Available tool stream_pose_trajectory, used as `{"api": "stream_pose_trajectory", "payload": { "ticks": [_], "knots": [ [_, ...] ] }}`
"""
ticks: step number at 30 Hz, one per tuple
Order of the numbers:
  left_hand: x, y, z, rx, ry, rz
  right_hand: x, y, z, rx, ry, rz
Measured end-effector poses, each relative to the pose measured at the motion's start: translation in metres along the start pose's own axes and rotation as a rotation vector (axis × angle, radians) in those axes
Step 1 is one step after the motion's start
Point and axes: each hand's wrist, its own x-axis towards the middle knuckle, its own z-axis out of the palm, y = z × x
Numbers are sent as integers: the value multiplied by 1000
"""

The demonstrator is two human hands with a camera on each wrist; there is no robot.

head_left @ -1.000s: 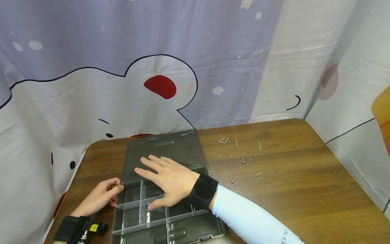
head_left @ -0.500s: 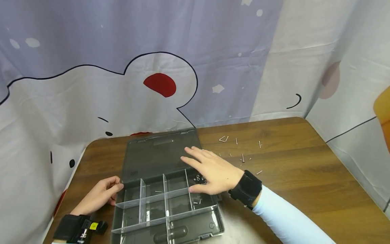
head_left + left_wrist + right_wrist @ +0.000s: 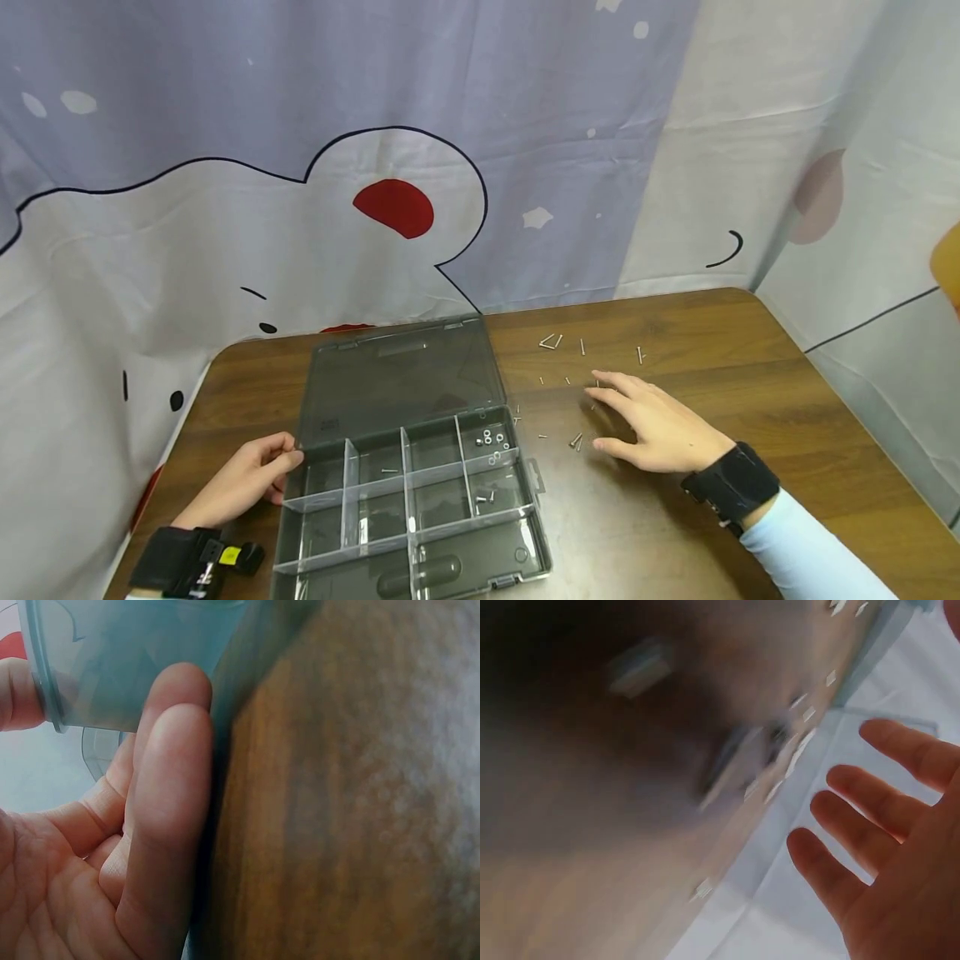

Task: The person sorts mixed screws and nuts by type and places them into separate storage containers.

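A dark translucent compartment box [image 3: 442, 540] lies on the table with its lid [image 3: 401, 379] folded back. My left hand [image 3: 251, 477] grips the left wall near the hinge; in the left wrist view the thumb is on one side of the wall and the fingers [image 3: 176, 765] on the other. My right hand [image 3: 656, 421] is over the table right of the box, holding nothing, fingers spread. Loose screws [image 3: 576, 442] lie close to its thumb. Inside the box, small nuts [image 3: 488, 437] fill part of one compartment, a couple of short screws [image 3: 486, 497] another, and one screw [image 3: 389, 471] a third.
More screws [image 3: 551, 342] are scattered toward the back of the wooden table [image 3: 780, 408], with another screw [image 3: 640, 356] further right. A printed curtain [image 3: 570, 167] hangs behind the table's back edge. The box's side latch [image 3: 537, 476] sticks out on the right.
My right hand has moved rightward from over the box to the table among the screws, uncovering the compartments. My left hand stays on the box's left wall.
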Motion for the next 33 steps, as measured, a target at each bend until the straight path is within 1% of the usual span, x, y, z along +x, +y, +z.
{"api": "stream_pose_trajectory", "payload": {
  "ticks": [3, 7, 9, 11, 15, 19, 22, 26, 31, 33],
  "knots": [
    [0, 0, 0, -8, -2, -4, -17, 15, -1, -13, 22, 10],
    [1, -1, -1, -5, -5, 0, -34, 28, -1, -33, 17, 25],
    [1, -2, -1, 1, -4, -2, -38, 32, 0, -45, 25, 8],
    [1, -2, -1, 7, -2, -10, -40, 35, 0, -54, 49, -27],
    [1, -2, -1, 10, -11, -10, -40, 37, 2, -54, 108, -91],
    [2, -1, 0, 4, -15, -11, -37, 35, 3, -62, 128, -99],
    [2, -1, 0, 1, -7, -9, -33, 32, 4, -72, 120, -75],
    [2, 0, 0, 5, -1, -3, -28, 28, 4, -71, 85, -20],
    [1, 1, 1, 10, -1, -15, -22, 26, 3, -52, 29, 45],
    [1, 1, 1, 10, 0, -21, -18, 25, 3, -48, 21, 58]
  ]
}}
